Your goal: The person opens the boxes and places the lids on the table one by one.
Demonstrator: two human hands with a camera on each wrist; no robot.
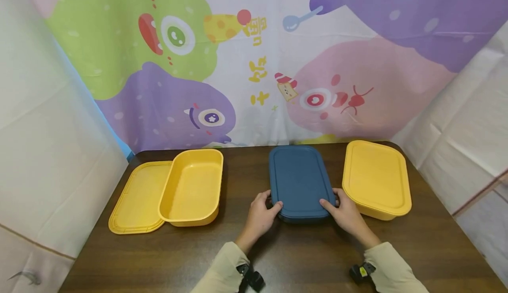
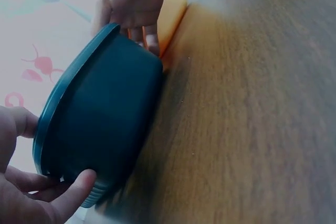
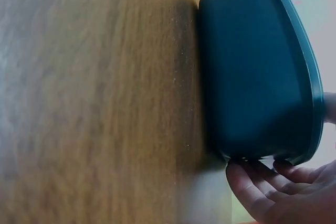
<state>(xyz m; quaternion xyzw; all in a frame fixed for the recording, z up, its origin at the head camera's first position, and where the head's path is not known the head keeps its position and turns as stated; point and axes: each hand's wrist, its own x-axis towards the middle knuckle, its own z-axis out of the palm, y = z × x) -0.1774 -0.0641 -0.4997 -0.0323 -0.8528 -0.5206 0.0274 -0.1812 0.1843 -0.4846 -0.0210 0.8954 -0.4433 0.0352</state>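
A dark blue lidded container [image 1: 300, 182] stands on the brown table [image 1: 301, 262], near the middle. My left hand [image 1: 263, 208] grips its near left corner, thumb on the lid and fingers curled under the rim. My right hand [image 1: 344, 210] grips the near right corner the same way. The left wrist view shows the blue container [image 2: 105, 124] from the side, with my left hand [image 2: 31, 198] at its near end and my right hand [image 2: 134, 3] at the far end. In the right wrist view my right hand's fingers [image 3: 273, 187] sit under the rim of the blue container [image 3: 252, 77].
At the left, an open yellow container [image 1: 192, 187] lies partly on a yellow lid [image 1: 136, 198]. A closed yellow container [image 1: 375, 178] stands just right of the blue one. A cartoon cloth backdrop hangs behind the table, and white sheets flank both sides.
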